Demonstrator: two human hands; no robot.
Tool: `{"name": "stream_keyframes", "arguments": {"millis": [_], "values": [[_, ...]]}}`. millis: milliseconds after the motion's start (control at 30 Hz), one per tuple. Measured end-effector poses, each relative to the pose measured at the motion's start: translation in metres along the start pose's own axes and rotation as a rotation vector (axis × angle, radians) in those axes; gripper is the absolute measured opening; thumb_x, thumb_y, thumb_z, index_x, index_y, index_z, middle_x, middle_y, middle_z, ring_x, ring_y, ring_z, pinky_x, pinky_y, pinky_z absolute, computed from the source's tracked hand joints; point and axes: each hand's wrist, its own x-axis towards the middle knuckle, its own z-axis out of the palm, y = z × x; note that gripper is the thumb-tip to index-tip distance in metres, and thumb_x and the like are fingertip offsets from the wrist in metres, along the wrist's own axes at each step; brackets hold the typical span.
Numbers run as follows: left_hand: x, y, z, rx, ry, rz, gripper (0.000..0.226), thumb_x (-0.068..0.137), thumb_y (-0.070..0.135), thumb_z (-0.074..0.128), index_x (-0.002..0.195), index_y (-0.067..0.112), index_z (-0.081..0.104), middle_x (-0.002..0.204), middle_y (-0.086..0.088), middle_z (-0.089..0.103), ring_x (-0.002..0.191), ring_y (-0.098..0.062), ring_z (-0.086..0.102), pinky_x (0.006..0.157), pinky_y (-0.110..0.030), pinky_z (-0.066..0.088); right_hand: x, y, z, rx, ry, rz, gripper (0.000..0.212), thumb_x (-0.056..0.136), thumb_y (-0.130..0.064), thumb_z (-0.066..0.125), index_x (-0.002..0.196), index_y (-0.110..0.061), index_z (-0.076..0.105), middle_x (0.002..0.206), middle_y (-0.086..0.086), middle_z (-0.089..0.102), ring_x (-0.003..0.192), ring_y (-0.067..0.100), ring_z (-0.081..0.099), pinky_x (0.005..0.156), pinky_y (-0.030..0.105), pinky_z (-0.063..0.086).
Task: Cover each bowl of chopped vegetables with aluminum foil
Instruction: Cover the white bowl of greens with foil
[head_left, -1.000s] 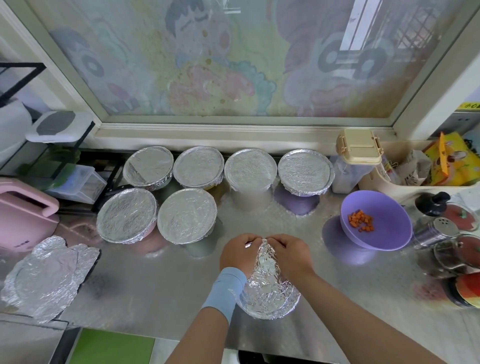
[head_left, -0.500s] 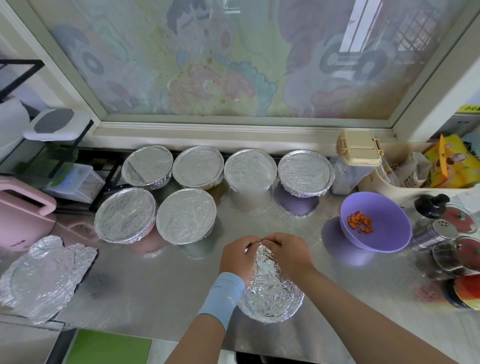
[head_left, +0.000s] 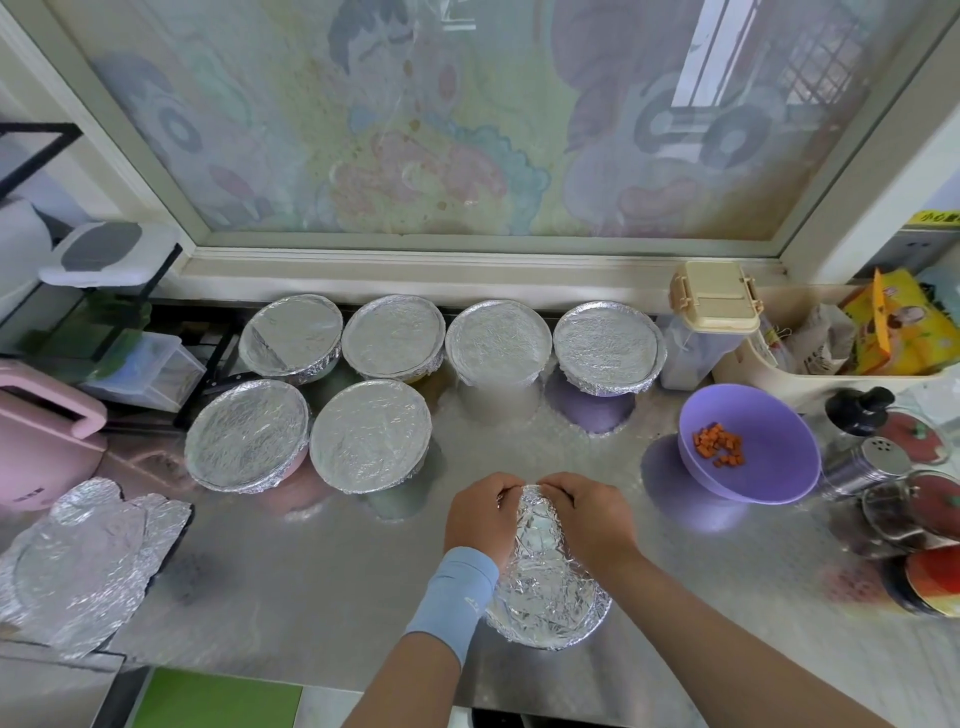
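Note:
A foil-covered bowl (head_left: 548, 597) stands at the near edge of the steel counter (head_left: 311, 582). My left hand (head_left: 480, 517) and my right hand (head_left: 592, 519) both curl over its far rim, gripping the crinkled foil against it. Several bowls wrapped in foil (head_left: 369, 434) stand in two rows near the window ledge. To the right, an open purple bowl (head_left: 753, 441) holds a small heap of orange vegetable cubes (head_left: 717, 446) and has no foil on it.
Loose crumpled foil sheets (head_left: 83, 561) lie at the left edge. A pink appliance (head_left: 36, 441) stands at far left. Jars and shakers (head_left: 893, 467) crowd the right side, behind them a beige bin (head_left: 810, 364) and a lidded container (head_left: 714, 306).
My hands stay on the far rim of the near bowl, shifting only slightly as they work the foil down. Nothing else has moved.

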Motion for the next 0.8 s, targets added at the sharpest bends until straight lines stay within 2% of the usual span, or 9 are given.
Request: {"name": "stream_keyframes", "arguments": {"millis": [133,267,400,467,600,733,800], "values": [[-0.0015,0.001,0.0004,0.038,-0.007,-0.005,0.021,0.097,0.018,0.05,0.099,0.026,0.069,0.094,0.011,0.069,0.084,-0.006,0.061,0.078,-0.02,0.048,-0.0026,0.0002,0.0006,0.001,-0.041,-0.042,0.017,0.096,-0.038,0.056,0.106,-0.041,0.07,0.096,-0.02,0.073,0.087,0.005,0.065,0.08,0.024,0.05],[0.0,0.0017,0.0009,0.077,-0.06,0.081,0.02,0.097,0.026,0.052,0.109,0.027,0.068,0.103,0.013,0.069,0.093,-0.008,0.062,0.086,-0.026,0.051,-0.0012,-0.001,0.0017,-0.025,-0.051,-0.068,0.018,0.096,-0.037,0.055,0.106,-0.04,0.07,0.091,-0.015,0.073,0.083,0.009,0.066,0.077,0.026,0.05],[0.0004,-0.0008,0.0017,0.045,-0.044,0.047,0.015,0.096,0.025,0.056,0.097,0.028,0.07,0.09,0.013,0.071,0.082,-0.008,0.063,0.079,-0.029,0.053,-0.0013,-0.0016,0.0014,-0.013,-0.105,-0.056,0.02,0.098,-0.034,0.051,0.11,-0.037,0.067,0.096,-0.015,0.071,0.086,0.011,0.065,0.081,0.029,0.051],[-0.0008,-0.0015,0.0024,0.041,-0.025,0.03,0.014,0.096,0.024,0.055,0.095,0.027,0.069,0.089,0.012,0.069,0.083,-0.009,0.062,0.078,-0.028,0.052,-0.0024,0.0017,-0.0009,0.029,-0.092,-0.019,0.022,0.098,-0.032,0.052,0.116,-0.035,0.065,0.101,-0.015,0.07,0.09,0.012,0.066,0.084,0.03,0.052],[-0.0035,-0.0021,0.0036,0.042,0.038,-0.01,0.015,0.097,0.02,0.053,0.093,0.024,0.066,0.09,0.012,0.067,0.084,-0.011,0.06,0.076,-0.022,0.048,-0.0019,0.0056,-0.0041,0.035,-0.098,0.028,0.018,0.097,-0.035,0.053,0.105,-0.036,0.069,0.083,-0.014,0.068,0.08,0.016,0.067,0.072,0.037,0.057],[-0.0017,0.0008,0.003,0.071,0.002,0.022,0.021,0.097,0.018,0.048,0.104,0.026,0.066,0.099,0.011,0.068,0.091,-0.012,0.062,0.083,-0.029,0.052,0.0042,0.0046,-0.0039,-0.024,-0.087,0.002,0.019,0.097,-0.037,0.054,0.104,-0.035,0.072,0.091,-0.012,0.074,0.086,0.013,0.067,0.08,0.026,0.051],[0.0003,0.0033,0.0026,0.071,-0.039,0.03,0.021,0.097,0.022,0.048,0.103,0.029,0.067,0.096,0.013,0.069,0.085,-0.01,0.065,0.08,-0.033,0.055,0.0054,0.0037,-0.0043,-0.032,-0.099,0.002,0.019,0.097,-0.038,0.054,0.102,-0.036,0.072,0.086,-0.01,0.074,0.077,0.012,0.068,0.075,0.02,0.048]]}}
